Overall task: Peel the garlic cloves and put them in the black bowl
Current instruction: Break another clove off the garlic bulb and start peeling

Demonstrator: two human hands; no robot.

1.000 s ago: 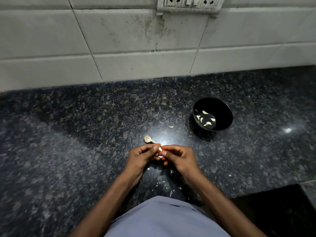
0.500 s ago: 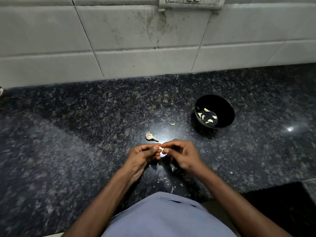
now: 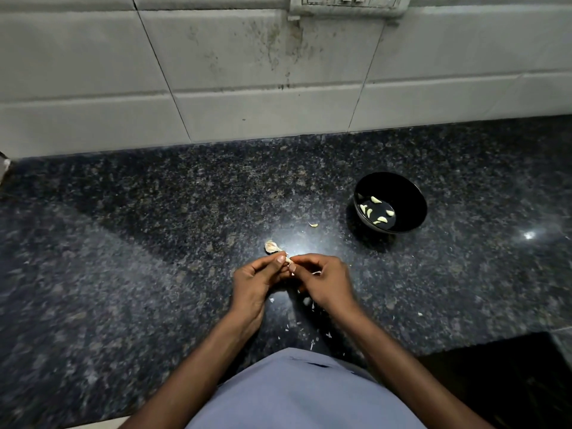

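- A garlic clove [image 3: 289, 261] sits between the two hands, near the middle of the dark speckled table [image 3: 154, 243]; only a small pale bit of it shows between the fingertips.
- The left hand [image 3: 257, 281] has its fingers curled in, thumb and forefinger pinching the clove from the left.
- The right hand [image 3: 325, 283] meets it from the right, fingers curled and pinching the same clove; a thin strip of skin [image 3: 316, 273] sticks out by its fingers.
- Just beyond the hands, a piece of garlic with papery husk [image 3: 271, 246] lies on the table, close to the left thumb.
- A small loose clove [image 3: 313, 224] lies farther off, between that piece and the bowl.
- The black bowl [image 3: 402, 193] stands to the far right of the hands, well apart from them, with several peeled cloves [image 3: 375, 199] in its bottom.
- Pale peel scraps [image 3: 312, 345] are scattered on the table near the person's body.
- A tiled wall [image 3: 247, 72] rises at the table's far edge, with a switch plate [image 3: 346, 4] at the top.
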